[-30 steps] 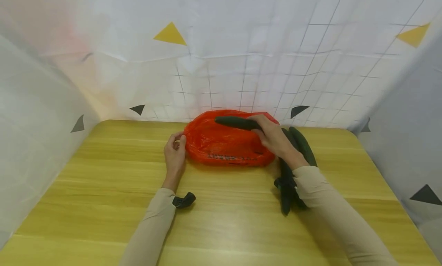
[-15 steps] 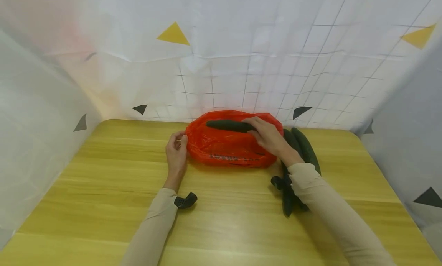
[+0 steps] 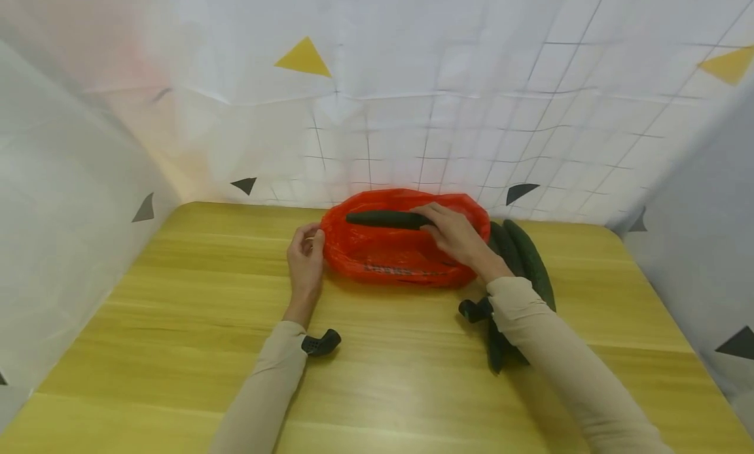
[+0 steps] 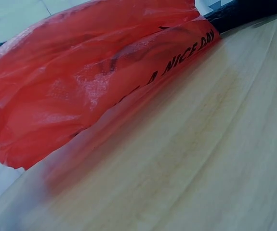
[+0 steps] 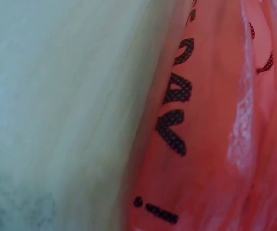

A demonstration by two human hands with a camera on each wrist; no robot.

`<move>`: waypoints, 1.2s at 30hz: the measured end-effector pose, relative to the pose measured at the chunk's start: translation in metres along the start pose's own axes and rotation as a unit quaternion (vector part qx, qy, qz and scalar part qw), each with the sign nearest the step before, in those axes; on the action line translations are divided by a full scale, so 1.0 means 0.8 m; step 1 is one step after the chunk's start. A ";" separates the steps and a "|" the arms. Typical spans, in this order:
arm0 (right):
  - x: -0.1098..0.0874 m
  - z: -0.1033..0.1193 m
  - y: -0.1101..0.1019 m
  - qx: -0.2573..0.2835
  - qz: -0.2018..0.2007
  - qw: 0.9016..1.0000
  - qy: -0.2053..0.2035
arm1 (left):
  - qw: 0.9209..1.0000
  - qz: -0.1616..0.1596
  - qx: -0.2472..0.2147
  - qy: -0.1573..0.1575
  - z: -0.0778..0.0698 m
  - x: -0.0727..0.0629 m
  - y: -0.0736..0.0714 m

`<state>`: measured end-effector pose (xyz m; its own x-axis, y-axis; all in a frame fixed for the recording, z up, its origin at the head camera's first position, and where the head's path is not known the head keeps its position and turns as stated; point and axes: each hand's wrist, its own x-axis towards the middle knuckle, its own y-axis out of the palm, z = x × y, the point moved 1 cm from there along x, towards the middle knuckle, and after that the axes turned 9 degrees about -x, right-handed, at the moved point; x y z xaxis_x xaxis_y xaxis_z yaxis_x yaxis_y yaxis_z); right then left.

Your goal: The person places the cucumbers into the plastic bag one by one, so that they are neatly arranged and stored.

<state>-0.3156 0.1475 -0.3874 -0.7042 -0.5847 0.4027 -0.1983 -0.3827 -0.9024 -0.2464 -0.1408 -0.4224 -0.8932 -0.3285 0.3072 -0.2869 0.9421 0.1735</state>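
Note:
A red plastic bag (image 3: pixel 389 248) with black lettering lies with its mouth spread wide at the back middle of the table. My right hand (image 3: pixel 453 233) grips one end of a dark green cucumber (image 3: pixel 383 219), which lies level over the bag's mouth and points left. At the bag's left rim, my left hand (image 3: pixel 306 258) pinches the plastic between thumb and fingers. In the left wrist view, the side of the bag (image 4: pixel 95 72) fills the upper left. The right wrist view shows the bag's printed side (image 5: pixel 215 120) close up; the right hand is outside that view.
Several more cucumbers (image 3: pixel 532 261) lie on the wooden table (image 3: pixel 383 375) to the right of the bag, partly hidden under the right forearm. A white patterned sheet (image 3: pixel 389 114) stands behind the table. Black wrist cameras (image 3: pixel 321 343) stick out from both sleeves.
My right hand has moved the cucumber left and down, lower over the bag's mouth. The left hand keeps its hold on the rim. The whole head view has shifted slightly.

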 end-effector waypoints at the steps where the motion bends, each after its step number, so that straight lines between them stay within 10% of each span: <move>1: 0.001 0.000 0.001 -0.003 0.003 1.000 0.003 | 1.000 0.000 -0.002 0.000 0.000 0.000 0.000; 36: 0.025 -0.001 0.018 -0.030 0.055 0.997 0.045 | 1.000 0.013 -0.004 -0.008 0.001 0.001 -0.001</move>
<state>-0.3330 0.1307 -0.3929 -0.7814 -0.5534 0.2883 -0.1557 -0.2745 -0.9489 -0.2472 -0.1415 -0.4230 -0.9054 -0.3034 0.2970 -0.2611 0.9495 0.1739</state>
